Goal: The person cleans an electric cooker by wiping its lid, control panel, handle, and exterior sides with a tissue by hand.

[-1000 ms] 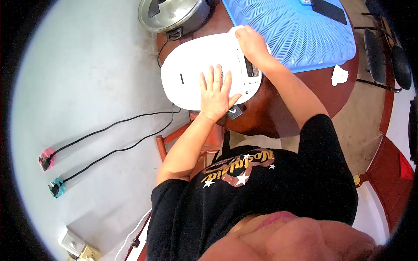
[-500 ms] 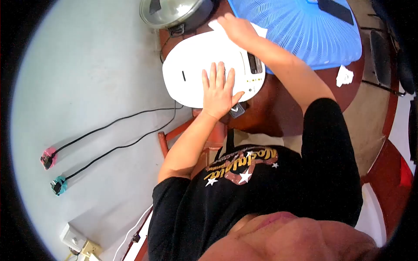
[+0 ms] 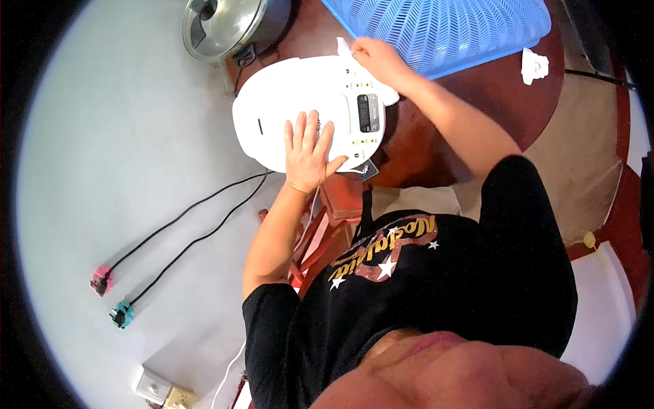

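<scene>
A white rice cooker (image 3: 279, 95) with a display and small buttons on its lid stands on a dark red table. My left hand (image 3: 308, 155) lies flat on the lid, its fingers spread, touching the surface. With closed fingers, my right hand (image 3: 379, 60) holds a white tissue or cloth (image 3: 343, 48) at the lid's edge beyond the control panel. Part of the cloth shows below the hand; the rest is hidden under it.
A pot with a glass lid (image 3: 221, 26) stands near the wall. A blue plastic basket (image 3: 443, 34) lies at the back, with a crumpled white tissue (image 3: 535, 66) beside it. Two black cords with plugs (image 3: 122, 314) hang along the wall. A red chair (image 3: 340, 198) is near me.
My right hand has moved away from over the display side, which now shows fully. The left hand stays flat on the lid. The view has shifted, so most things sit differently.
</scene>
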`<action>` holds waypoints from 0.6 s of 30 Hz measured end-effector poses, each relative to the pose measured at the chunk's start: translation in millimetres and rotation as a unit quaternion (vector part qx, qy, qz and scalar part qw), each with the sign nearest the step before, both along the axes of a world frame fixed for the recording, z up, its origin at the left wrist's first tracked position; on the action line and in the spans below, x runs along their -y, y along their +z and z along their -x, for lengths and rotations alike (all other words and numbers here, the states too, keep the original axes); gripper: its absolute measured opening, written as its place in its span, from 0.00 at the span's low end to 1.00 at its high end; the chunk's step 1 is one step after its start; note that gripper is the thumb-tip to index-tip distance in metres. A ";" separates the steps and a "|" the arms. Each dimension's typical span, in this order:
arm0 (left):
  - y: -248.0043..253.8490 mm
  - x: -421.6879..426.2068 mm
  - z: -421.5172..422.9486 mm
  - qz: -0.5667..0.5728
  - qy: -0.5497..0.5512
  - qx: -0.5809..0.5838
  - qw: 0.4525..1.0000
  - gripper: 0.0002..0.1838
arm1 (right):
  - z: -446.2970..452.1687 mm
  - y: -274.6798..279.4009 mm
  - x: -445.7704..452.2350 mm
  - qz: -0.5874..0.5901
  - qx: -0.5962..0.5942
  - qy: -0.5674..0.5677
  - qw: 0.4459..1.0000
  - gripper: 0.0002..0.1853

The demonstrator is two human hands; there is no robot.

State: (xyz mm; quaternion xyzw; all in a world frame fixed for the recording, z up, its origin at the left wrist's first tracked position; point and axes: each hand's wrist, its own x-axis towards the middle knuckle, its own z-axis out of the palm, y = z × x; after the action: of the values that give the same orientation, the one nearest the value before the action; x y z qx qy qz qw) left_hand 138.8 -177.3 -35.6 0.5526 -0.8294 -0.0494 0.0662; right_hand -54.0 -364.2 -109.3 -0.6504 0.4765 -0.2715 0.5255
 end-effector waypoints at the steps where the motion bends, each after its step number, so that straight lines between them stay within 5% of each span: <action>1: -1.4 -1.4 -0.4 0.000 -0.004 0.003 1.000 0.38 | 6.9 -2.8 -14.5 -0.009 0.032 -0.044 0.998 0.11; 9: -3.9 -0.8 -3.8 -0.006 -0.016 0.009 1.000 0.38 | 26.7 -55.2 -107.3 -0.147 0.058 -0.188 0.969 0.06; 12: -4.6 1.6 -2.5 0.001 -0.017 0.013 1.000 0.38 | 15.5 -85.2 -86.5 -0.017 -0.020 -0.190 0.981 0.04; 18: -5.4 1.4 -1.5 0.003 -0.002 0.017 1.000 0.37 | 18.7 -84.3 -82.8 -0.020 -0.030 -0.161 0.986 0.09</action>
State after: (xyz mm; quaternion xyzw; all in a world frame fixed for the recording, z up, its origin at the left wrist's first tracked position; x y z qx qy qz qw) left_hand 140.3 -178.7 -41.0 0.5515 -0.8316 -0.0377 0.0535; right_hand -72.7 -281.4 -193.6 -0.5625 0.5954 -0.3234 0.4738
